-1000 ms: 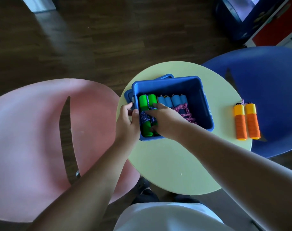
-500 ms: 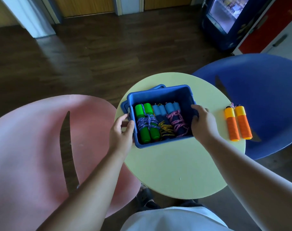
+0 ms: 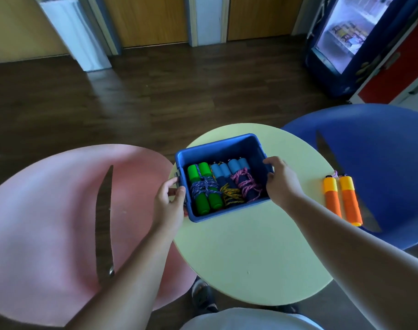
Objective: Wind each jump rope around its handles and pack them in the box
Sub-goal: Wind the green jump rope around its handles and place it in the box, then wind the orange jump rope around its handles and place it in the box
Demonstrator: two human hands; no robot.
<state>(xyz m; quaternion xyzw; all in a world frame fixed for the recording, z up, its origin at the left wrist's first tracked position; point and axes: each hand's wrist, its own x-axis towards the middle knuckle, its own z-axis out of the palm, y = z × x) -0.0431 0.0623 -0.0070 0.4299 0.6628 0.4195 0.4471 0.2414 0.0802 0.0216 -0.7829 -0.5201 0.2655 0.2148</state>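
Holding the blue box (image 3: 222, 144) w/ both hands: left hand (image 3: 169, 201) is gripping its left wall, right hand (image 3: 281, 182) is curling over the right rim, prob. to keep it steady on the table (image 3: 239, 253). 3 wound ropes (image 3: 228, 192) are sitting inside; orange rope (image 3: 343, 200) is lying outside, not packed yet.

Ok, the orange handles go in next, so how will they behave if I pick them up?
The orange handles are round cylinders lying at the table edge, so a nudge could roll them off. Only a bit of cord shows at their tops; if unwound, it would likely dangle.
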